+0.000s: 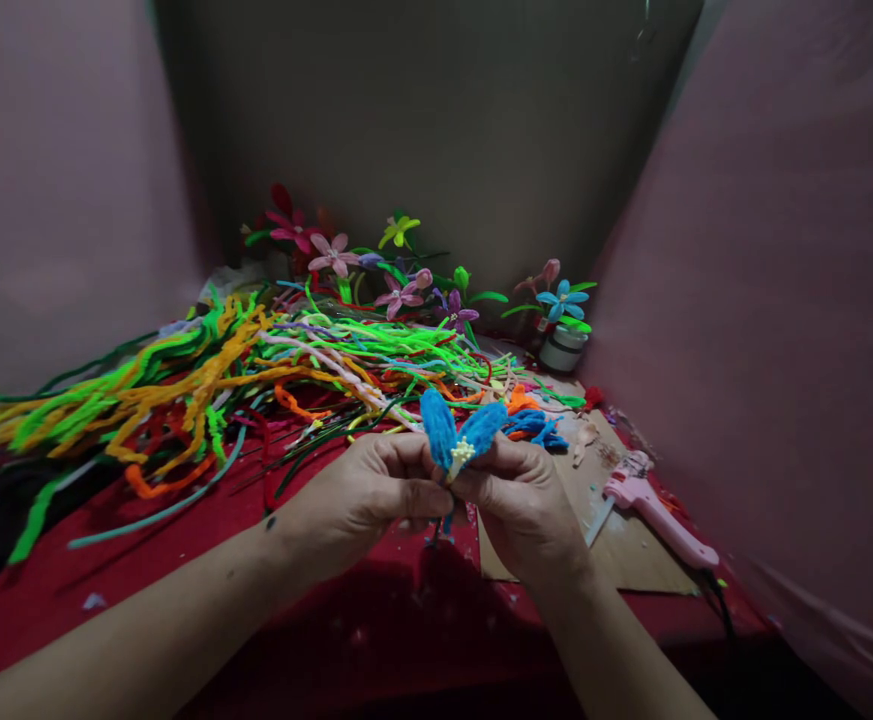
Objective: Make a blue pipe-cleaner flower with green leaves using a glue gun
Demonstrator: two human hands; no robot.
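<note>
Between my two hands is a blue pipe-cleaner flower, upright, with two fuzzy petals spread apart and a cluster of pale yellow stamens at its middle. My left hand pinches its base from the left, thumb in front. From the other side, my right hand closes thumb and fingers on the base and the right petal. A short dark stem and a blue end stick out below my fingers. Just behind my right hand lie more blue pipe-cleaner pieces.
A pink glue gun lies on a cardboard sheet at the right. Many coloured pipe cleaners are heaped across the red cloth. Finished flowers stand behind, some by a small jar. Pink sheets hang at both sides.
</note>
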